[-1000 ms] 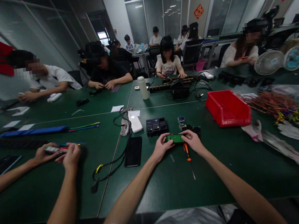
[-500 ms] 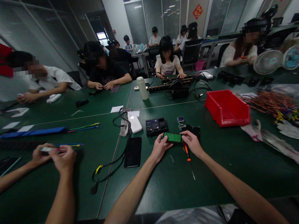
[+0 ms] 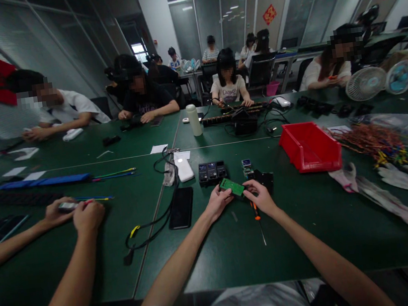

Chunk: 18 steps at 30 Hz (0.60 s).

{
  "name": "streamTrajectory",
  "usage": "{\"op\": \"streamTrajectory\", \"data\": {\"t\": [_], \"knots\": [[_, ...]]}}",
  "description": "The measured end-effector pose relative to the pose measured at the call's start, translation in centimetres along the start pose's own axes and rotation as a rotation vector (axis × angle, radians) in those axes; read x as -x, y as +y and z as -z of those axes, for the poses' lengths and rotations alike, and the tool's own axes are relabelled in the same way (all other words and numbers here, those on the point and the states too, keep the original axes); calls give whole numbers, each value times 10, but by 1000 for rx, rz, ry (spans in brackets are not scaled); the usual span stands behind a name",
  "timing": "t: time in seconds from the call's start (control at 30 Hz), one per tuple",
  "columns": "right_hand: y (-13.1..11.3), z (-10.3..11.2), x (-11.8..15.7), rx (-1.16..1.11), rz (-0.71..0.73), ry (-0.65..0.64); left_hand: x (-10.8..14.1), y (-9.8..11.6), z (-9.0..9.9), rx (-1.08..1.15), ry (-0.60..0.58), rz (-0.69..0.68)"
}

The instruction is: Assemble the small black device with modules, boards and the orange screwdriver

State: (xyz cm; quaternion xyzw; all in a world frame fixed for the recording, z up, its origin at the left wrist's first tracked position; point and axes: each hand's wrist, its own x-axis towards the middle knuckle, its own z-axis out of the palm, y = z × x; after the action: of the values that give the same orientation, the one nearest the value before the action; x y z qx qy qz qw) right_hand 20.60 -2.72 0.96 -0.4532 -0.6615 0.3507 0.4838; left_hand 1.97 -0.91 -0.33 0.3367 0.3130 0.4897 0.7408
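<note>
Pinching the ends of a green board point(image 3: 232, 187), left hand point(image 3: 217, 203) and right hand point(image 3: 262, 198) hold it tilted over the table point(image 3: 219, 266). Just below the right-hand grip lies a screwdriver point(image 3: 257, 215), unheld; beyond, a black case point(image 3: 212, 172). How much work is done or left cannot be told.

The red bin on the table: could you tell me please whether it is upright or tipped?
Upright: the red bin rests on its base, opening upward.

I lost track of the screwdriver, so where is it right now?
In the head view, the orange-and-black screwdriver lies on the green table, just below the right hand.
</note>
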Motion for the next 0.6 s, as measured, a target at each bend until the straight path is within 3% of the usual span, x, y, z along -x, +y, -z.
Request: {"op": "streamTrajectory", "data": {"t": [0.13, 0.23, 0.33, 0.47, 0.6], "knots": [[-2, 5, -1, 24, 10, -14, 0, 0, -1, 6, -35, -8], [-1, 16, -5, 121, -28, 122, 1, 3, -3, 15, -48, 4], [5, 34, -9, 382, -46, 254, 4, 7, -6, 29, -54, 23], [19, 55, -11, 673, -92, 187, 7, 12, -8, 36, -64, 47], [30, 60, -12, 836, -148, 111, 8, 12, -10, 25, -43, 41]]}}
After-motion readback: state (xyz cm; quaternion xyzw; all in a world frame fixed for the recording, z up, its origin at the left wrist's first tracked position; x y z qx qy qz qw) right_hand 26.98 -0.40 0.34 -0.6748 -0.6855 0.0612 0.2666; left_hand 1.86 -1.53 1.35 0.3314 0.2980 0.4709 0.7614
